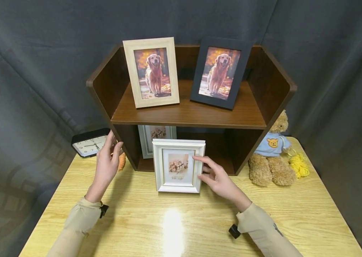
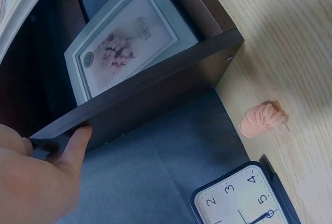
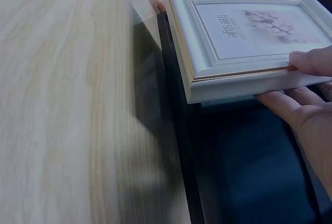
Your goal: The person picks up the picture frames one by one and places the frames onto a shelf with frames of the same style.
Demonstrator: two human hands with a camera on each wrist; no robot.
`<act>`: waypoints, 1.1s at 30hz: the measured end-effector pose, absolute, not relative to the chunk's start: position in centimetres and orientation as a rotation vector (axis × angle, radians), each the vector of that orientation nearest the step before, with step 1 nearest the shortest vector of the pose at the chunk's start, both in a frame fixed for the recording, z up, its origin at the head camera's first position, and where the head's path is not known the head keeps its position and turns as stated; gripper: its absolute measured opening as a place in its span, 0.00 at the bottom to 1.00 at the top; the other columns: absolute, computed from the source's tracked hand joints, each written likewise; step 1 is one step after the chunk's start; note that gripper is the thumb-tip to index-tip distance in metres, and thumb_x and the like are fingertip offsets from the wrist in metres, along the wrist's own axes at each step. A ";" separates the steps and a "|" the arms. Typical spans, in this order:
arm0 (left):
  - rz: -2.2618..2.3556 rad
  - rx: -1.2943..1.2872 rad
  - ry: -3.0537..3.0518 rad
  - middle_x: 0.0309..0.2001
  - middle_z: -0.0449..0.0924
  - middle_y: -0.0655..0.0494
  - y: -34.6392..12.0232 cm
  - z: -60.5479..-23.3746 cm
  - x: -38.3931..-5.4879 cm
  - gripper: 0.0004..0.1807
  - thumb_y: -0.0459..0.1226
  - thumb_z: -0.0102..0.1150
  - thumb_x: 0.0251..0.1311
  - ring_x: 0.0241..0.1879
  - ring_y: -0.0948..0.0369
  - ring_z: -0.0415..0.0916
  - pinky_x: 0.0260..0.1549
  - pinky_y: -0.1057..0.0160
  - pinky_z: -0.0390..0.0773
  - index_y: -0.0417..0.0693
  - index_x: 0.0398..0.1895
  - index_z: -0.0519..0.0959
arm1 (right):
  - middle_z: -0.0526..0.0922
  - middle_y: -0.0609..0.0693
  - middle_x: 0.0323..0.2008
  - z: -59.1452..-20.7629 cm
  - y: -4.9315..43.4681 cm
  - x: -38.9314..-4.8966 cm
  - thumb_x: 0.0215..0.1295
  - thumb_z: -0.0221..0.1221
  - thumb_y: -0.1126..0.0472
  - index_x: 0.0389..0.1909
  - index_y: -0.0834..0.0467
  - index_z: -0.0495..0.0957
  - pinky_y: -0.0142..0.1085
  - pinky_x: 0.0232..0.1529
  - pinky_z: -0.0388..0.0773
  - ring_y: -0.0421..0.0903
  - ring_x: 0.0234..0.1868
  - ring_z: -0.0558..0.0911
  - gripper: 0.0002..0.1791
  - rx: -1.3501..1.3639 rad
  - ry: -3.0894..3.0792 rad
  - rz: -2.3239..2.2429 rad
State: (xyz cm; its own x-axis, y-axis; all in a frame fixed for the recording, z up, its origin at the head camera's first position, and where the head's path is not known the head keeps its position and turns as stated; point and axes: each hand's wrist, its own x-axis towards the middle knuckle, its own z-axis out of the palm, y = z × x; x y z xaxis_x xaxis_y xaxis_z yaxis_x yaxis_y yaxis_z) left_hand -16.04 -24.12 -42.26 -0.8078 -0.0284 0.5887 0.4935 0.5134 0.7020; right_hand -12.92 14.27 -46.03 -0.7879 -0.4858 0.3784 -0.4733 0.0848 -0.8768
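Observation:
In the head view, my right hand pinches the right edge of a white picture frame with a flower picture, held upright before the shelf's lower opening. The right wrist view shows the thumb on the front of the frame and fingers behind it. My left hand is beside the brown shelf's left side panel, fingers relaxed. The left wrist view has its thumb against that panel. A grey-green flower picture frame stands in the lower compartment, partly hidden in the head view.
On the shelf top stand a cream frame and a black frame, both with dog pictures. A clock and orange yarn lie left. Right are a teddy bear and yellow yarn.

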 end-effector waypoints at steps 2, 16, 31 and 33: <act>-1.264 -0.377 -2.218 0.72 0.73 0.33 -24.1 -42.2 -16.1 0.35 0.25 0.53 0.79 0.60 0.37 0.80 0.49 0.72 0.83 0.52 0.85 0.62 | 0.69 0.63 0.75 -45.9 14.7 -13.0 0.73 0.61 0.79 0.76 0.61 0.69 0.35 0.50 0.82 0.58 0.66 0.79 0.33 -1.027 2.342 -1.843; -1.275 -0.375 -2.209 0.68 0.76 0.31 -24.0 -42.2 -16.0 0.34 0.24 0.52 0.79 0.56 0.38 0.82 0.48 0.79 0.79 0.49 0.84 0.63 | 0.71 0.54 0.71 -45.8 16.9 -13.5 0.68 0.59 0.86 0.70 0.66 0.70 0.33 0.35 0.79 0.39 0.63 0.81 0.32 -1.060 2.381 -1.901; -1.278 -0.371 -2.204 0.66 0.77 0.29 -24.0 -42.2 -16.0 0.33 0.24 0.52 0.79 0.55 0.36 0.82 0.47 0.83 0.76 0.47 0.84 0.64 | 0.62 0.71 0.74 -44.9 18.3 -14.6 0.70 0.55 0.87 0.72 0.67 0.67 0.36 0.19 0.69 0.41 0.53 0.82 0.31 -1.032 2.441 -1.912; -1.275 -0.373 -2.202 0.66 0.78 0.29 -24.0 -42.2 -16.0 0.33 0.24 0.52 0.79 0.55 0.36 0.82 0.47 0.83 0.76 0.47 0.84 0.64 | 0.62 0.70 0.75 -44.8 18.4 -14.8 0.72 0.54 0.86 0.72 0.66 0.66 0.36 0.18 0.68 0.42 0.47 0.82 0.30 -1.012 2.461 -1.900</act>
State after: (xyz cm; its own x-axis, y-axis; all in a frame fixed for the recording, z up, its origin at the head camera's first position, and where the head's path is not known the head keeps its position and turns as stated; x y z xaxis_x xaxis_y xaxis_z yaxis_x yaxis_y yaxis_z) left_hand -15.99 -24.02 -42.24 -0.8031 -0.0390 0.5945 0.4964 0.5081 0.7038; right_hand -14.76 18.45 -44.82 -0.8009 -0.3900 0.4545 -0.5384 0.1366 -0.8315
